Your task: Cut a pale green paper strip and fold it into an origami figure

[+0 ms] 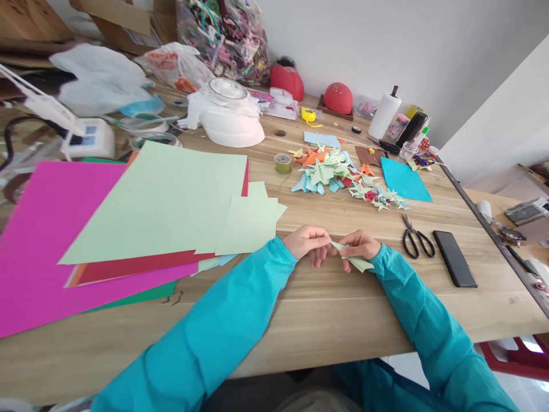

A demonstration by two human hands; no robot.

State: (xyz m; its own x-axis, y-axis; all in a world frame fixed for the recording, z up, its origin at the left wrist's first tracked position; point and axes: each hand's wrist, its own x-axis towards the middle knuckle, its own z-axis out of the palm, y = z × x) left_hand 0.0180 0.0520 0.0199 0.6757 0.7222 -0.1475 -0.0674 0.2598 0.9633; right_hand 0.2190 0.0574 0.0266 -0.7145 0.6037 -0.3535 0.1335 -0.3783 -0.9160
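A small pale green folded paper is held between my two hands above the wooden table. My right hand grips its middle, with the wide end sticking out below the fingers. At the narrow tip, my left hand pinches the paper between thumb and fingers. Left of my hands lie square pale green sheets, partly on a larger pale green sheet. A pile of folded paper cranes in green, orange, blue and red lies beyond my hands.
Black-handled scissors and a phone lie to the right. Magenta sheets spread at the left. A thread spool, a blue sheet, a white cap and a red pincushion are farther back.
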